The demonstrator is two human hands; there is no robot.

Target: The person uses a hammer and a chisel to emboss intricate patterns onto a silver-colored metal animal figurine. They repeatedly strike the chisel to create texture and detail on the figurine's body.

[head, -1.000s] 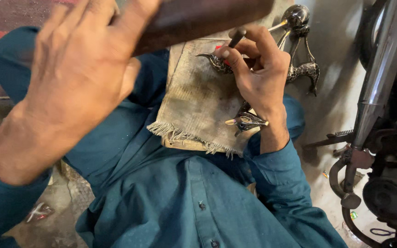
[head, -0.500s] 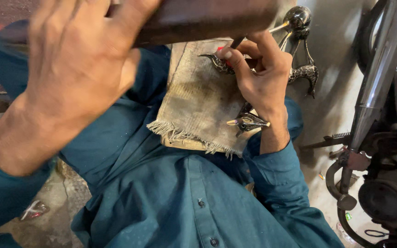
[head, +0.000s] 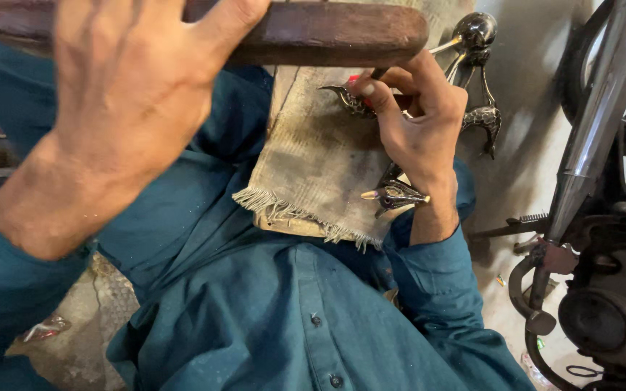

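Your left hand point(head: 132, 94) is raised close to the camera, fingers wrapped around a dark wooden mallet or club-like striker point(head: 313, 32), held roughly level above the work. Your right hand point(head: 418, 127) is closed on a thin punch or chisel with a red grip point(head: 360, 81), tip down on a small dark metal bird-shaped piece point(head: 345, 98). That piece lies on a frayed burlap cloth point(head: 313, 166) draped over a wooden board point(head: 288, 80) resting on your lap, which serves as the bench here. A second bird-shaped piece with a brass beak point(head: 394, 194) sits on the cloth near its lower edge, just under your right wrist. More metal parts, a round knob and curved legs point(head: 476, 72), lie beyond the board on the pale floor. A motorcycle point(head: 603, 217) stands at right, well apart from the work.

Step in hand, by my read: chasing or stamping detail into the metal bird, with the striker lifted for a blow. The next move calls for bringing the striker squarely onto the punch head, keeping the punch upright and your right fingers clear. The punch tip itself is hidden by your fingers, so exact contact cannot be told.
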